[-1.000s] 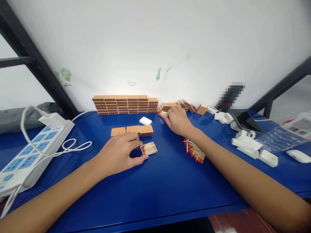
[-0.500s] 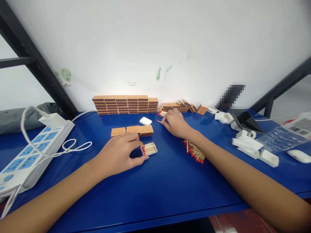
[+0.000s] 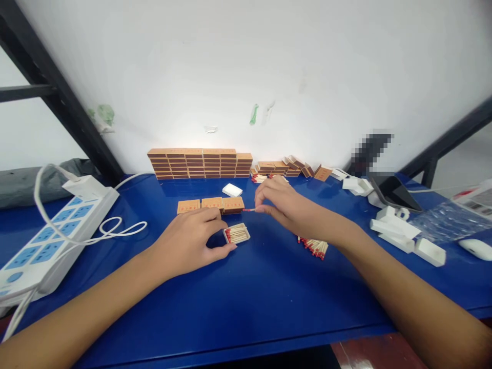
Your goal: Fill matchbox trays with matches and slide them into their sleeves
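A small white matchbox tray [image 3: 248, 236], filled with red-headed matches [image 3: 236, 234], lies on the blue table. My left hand [image 3: 195, 237] grips its left end between thumb and fingers. Between the thumb and fingertips of my right hand [image 3: 277, 204] is a pinch of matches [image 3: 249, 209], their red heads pointing left, above and to the right of the tray. Closed matchboxes [image 3: 232, 204] stand in a row just behind my left hand. A loose pile of matches [image 3: 315, 248] lies partly behind my right wrist, and more matches [image 3: 262, 178] lie behind that hand.
Against the wall rises a stack of matchboxes [image 3: 200, 164]. A white tray piece [image 3: 232, 190] lies in front of it. Matchbox sleeves [image 3: 295, 165] lean farther right. White trays [image 3: 395, 228], a phone [image 3: 395, 193] and clear plastic [image 3: 438, 220] occupy the right; a power strip [image 3: 57, 241] lies left.
My right hand has come nearer and slightly right, bringing the pinched matches from beside the back matches toward the tray. My left hand stays at the tray.
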A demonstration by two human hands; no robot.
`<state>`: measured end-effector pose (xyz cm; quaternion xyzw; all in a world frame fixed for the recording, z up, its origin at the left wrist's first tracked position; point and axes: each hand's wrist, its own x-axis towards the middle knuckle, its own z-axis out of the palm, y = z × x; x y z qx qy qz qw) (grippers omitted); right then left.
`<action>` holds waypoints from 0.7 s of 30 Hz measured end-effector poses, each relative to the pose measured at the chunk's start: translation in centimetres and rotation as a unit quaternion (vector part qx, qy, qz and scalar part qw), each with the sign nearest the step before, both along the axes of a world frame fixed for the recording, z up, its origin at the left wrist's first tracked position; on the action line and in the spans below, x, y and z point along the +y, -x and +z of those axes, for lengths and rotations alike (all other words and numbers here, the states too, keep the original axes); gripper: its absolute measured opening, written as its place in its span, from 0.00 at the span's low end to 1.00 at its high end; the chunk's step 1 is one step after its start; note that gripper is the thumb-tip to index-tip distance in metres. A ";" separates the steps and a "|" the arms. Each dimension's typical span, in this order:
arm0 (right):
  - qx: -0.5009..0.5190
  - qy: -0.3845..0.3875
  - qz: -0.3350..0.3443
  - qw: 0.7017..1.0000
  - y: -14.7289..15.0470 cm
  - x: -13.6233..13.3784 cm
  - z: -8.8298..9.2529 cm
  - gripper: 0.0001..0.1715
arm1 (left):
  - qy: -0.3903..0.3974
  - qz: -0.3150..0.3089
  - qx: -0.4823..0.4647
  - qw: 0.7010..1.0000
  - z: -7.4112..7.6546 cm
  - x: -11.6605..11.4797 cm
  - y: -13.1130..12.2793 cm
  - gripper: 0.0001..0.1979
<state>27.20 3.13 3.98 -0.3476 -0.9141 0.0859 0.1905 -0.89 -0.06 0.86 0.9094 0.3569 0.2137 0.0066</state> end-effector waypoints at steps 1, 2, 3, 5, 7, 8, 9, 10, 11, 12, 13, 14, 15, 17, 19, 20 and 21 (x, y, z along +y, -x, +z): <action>0.000 0.011 0.016 1.000 0.3 -0.7 0.1 0.11 | 0.005 -0.001 -0.001 1.000 0.0 0.0 0.0 0.14; -0.004 0.021 0.029 0.999 0.7 -1.3 0.0 0.11 | 0.011 -0.001 -0.001 1.000 -0.1 0.1 0.0 0.13; -0.011 0.027 0.039 0.999 1.0 -1.7 -0.2 0.11 | 0.016 -0.001 0.000 1.000 -0.1 0.1 0.0 0.13; -0.027 0.026 0.044 0.998 1.7 -2.2 -0.8 0.10 | 0.015 -0.003 -0.001 1.000 -0.1 0.2 0.0 0.13; -0.040 0.016 0.036 0.998 2.3 -2.3 -1.3 0.10 | 0.005 -0.008 -0.001 1.000 -0.1 0.2 0.0 0.13; -0.046 0.012 0.032 0.998 2.5 -2.3 -1.5 0.10 | 0.000 -0.012 -0.002 1.000 -0.1 0.2 0.0 0.13; -0.051 0.010 0.027 0.998 2.7 -2.3 -1.6 0.10 | -0.004 -0.015 -0.004 1.000 -0.1 0.2 0.0 0.13; -0.054 0.011 0.024 0.998 2.8 -2.3 -1.7 0.10 | -0.006 -0.017 -0.006 1.000 -0.1 0.2 0.0 0.13; -0.055 0.014 0.022 0.998 2.9 -2.3 -1.7 0.10 | -0.007 -0.017 -0.007 1.000 -0.1 0.2 0.0 0.13; -0.051 0.018 0.021 0.998 3.0 -2.4 -1.7 0.10 | -0.007 -0.016 -0.009 1.000 -0.1 0.1 0.0 0.13; -0.041 0.022 0.022 0.999 3.1 -2.4 -1.7 0.09 | -0.006 -0.015 -0.010 1.000 -0.1 0.1 -0.1 0.13; -0.025 0.026 0.022 0.999 3.2 -2.5 -1.6 0.08 | -0.003 -0.014 -0.010 1.000 -0.1 0.1 -0.1 0.13; -0.008 0.029 0.021 0.999 3.3 -2.6 -1.6 0.08 | 0.000 -0.012 -0.010 1.000 -0.1 0.1 -0.1 0.13; 0.020 0.028 0.015 0.999 3.6 -2.9 -1.6 0.07 | 0.004 -0.011 -0.009 1.000 0.0 0.0 -0.1 0.13; 0.032 0.022 0.010 0.999 3.8 -3.1 -1.7 0.06 | 0.004 -0.009 -0.008 1.000 0.0 0.0 -0.1 0.12; 0.035 0.019 0.010 0.999 3.8 -3.1 -1.7 0.06 | 0.005 -0.009 -0.008 1.000 0.0 0.0 -0.1 0.12; 0.039 0.016 0.009 0.999 3.7 -3.0 -1.7 0.05 | 0.005 -0.008 -0.007 1.000 0.1 0.0 -0.1 0.12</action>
